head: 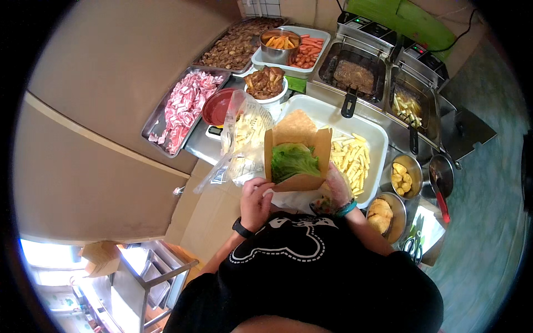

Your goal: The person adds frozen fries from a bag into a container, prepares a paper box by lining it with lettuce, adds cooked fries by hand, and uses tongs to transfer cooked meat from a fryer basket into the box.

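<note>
An open kraft-paper takeaway box [297,183] is held up in front of me, with green lettuce leaves [295,160] lying inside. My left hand [255,200] pinches its near left edge. On the box's right side is my right hand [338,183], in a clear plastic glove, its fingers partly hidden. Behind and right of the box, a white tray [378,166] holds crinkle-cut fries [354,160]. A clear plastic bag of fries [250,129] lies just to the left.
Trays of raw sliced meat [187,104] and browned meat [233,45] stand at left. Sausages [309,52] lie in a white tray farther back. Two deep fryers [354,77] with black-handled baskets stand at right, near metal bowls [406,177] of fried food and scissors [412,249].
</note>
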Action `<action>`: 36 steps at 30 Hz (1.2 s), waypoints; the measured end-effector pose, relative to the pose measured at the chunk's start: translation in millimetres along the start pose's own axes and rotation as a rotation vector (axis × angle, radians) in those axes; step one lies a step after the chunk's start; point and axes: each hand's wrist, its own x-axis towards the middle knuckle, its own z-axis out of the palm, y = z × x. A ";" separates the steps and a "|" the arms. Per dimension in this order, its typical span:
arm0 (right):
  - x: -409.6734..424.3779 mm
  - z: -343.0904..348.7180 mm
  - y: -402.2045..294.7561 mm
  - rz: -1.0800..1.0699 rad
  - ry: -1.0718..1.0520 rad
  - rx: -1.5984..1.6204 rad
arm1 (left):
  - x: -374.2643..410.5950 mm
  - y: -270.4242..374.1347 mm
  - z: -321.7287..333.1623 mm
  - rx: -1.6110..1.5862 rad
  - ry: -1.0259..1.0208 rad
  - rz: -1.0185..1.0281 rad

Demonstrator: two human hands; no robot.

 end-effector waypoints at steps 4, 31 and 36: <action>4.4 16.9 64.9 0.046 0.066 0.442 | 7.1 -20.7 8.4 -0.170 0.082 -0.135; -4.0 18.5 -36.3 0.052 -0.079 0.562 | -29.6 -58.7 36.0 -0.636 -0.116 -0.610; -4.6 15.9 -2.8 -0.089 0.024 0.305 | -40.6 -66.4 40.1 -0.662 -0.119 -0.742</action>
